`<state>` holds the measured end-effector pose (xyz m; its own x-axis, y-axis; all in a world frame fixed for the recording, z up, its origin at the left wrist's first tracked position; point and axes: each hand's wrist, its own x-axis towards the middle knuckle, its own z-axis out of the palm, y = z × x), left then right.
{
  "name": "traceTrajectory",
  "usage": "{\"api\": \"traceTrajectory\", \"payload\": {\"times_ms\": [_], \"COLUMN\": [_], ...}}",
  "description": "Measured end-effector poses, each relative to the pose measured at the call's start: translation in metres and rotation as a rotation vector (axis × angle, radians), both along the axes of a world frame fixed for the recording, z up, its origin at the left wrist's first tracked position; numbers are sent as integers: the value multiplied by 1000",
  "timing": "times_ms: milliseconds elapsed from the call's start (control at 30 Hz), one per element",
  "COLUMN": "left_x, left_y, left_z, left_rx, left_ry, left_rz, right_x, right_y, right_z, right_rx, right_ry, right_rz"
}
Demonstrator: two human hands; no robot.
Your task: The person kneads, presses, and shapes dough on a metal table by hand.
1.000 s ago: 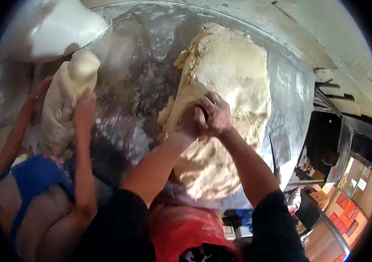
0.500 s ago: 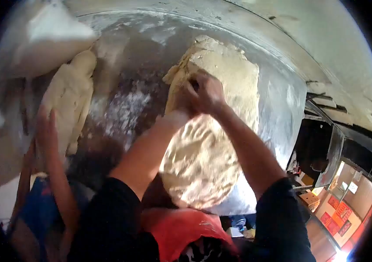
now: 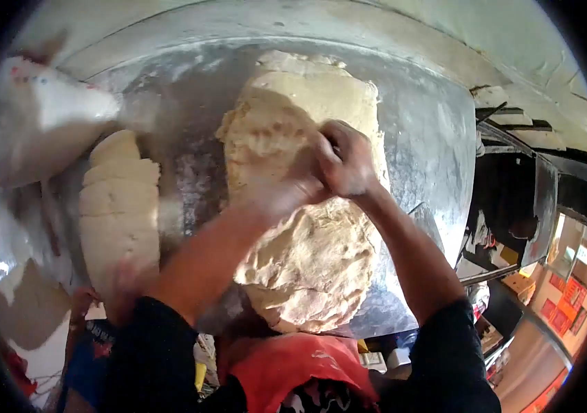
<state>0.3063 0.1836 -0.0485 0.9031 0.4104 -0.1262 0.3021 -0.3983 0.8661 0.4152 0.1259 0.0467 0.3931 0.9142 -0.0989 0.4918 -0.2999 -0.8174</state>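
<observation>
A large slab of pale dough (image 3: 307,268) stretches up and down the work surface before me, its near half lumpy and dented. Over its middle, toward the right edge, my right hand (image 3: 348,160) is curled into a fist with nothing visible in it. Pressed against it from the left is my left hand (image 3: 305,186), its fingers smeared by motion and partly hidden. Both arms reach straight down onto the dough. Shallow knuckle-like dents mark the dough just left of my hands.
Flour dusts the metal table (image 3: 431,138). To the left lies another long piece of dough (image 3: 120,213), with a co-worker's blurred hand (image 3: 128,282) at its near end. A white sack (image 3: 45,124) stands behind it. A scraper-like flat plate (image 3: 425,224) lies right of my dough.
My joined hands have shifted to the right across the slab, baring dents on its left side. The co-worker's dough looks straighter and wider. The view has swung slightly.
</observation>
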Motion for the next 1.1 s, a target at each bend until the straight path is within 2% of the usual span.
{"api": "traceTrajectory", "payload": {"times_ms": [33,67,100,167,267,333,367,400,467,533,600,633,733,833,867,933,1000,1033,1067,1100], "left_x": [17,36,39,46,50,49,53,52,25,-17,-31,-30,-14,-5,0,-4,-75,-81,-79,-77], "left_y": [-19,-31,-37,-45,-24,-36,-33,-36,-74,-126,-151,-153,-142,-139,-143,-169,-203,-225,-229,-233], "left_z": [11,12,-10,-39,-20,4,22,23,16,14,3,-5,-7,18,19,-43,29,32,28,24], "left_rx": [25,448,279,-54,80,662,591,552,444,239,142,141,234,359,667,708,660,388,306,225], "left_ry": [44,271,152,-166,-83,167,361,400,291,137,146,171,229,350,426,381,85,44,78,112], "left_rz": [-29,-231,-81,180,56,-68,-201,-292,-311,-248,-244,-249,-264,-194,-375,-399,-283,-211,-209,-203], "right_x": [11,19,33,47,48,40,35,27,8,-25,-37,-31,-14,-24,-29,-43,-62,-79,-92,-97], "right_y": [-23,-39,-48,-40,-39,-42,-47,-46,-72,-136,-171,-172,-164,-169,-169,-173,-206,-231,-252,-265], "right_z": [-19,-35,-51,-69,-70,-62,-53,-49,-2,-17,-46,-48,-63,-56,-51,-29,0,1,-10,-31], "right_rx": [91,174,390,458,475,407,273,222,-151,-35,319,355,477,374,362,190,-158,-74,10,129], "right_ry": [-61,-123,-293,-341,-332,-325,-243,-106,148,-11,-87,-231,-259,-239,-217,-91,80,32,-23,45], "right_rz": [-56,-105,79,47,27,-22,-80,-223,-294,-163,-143,-69,-19,-113,-141,-297,-278,-253,-232,-285]}}
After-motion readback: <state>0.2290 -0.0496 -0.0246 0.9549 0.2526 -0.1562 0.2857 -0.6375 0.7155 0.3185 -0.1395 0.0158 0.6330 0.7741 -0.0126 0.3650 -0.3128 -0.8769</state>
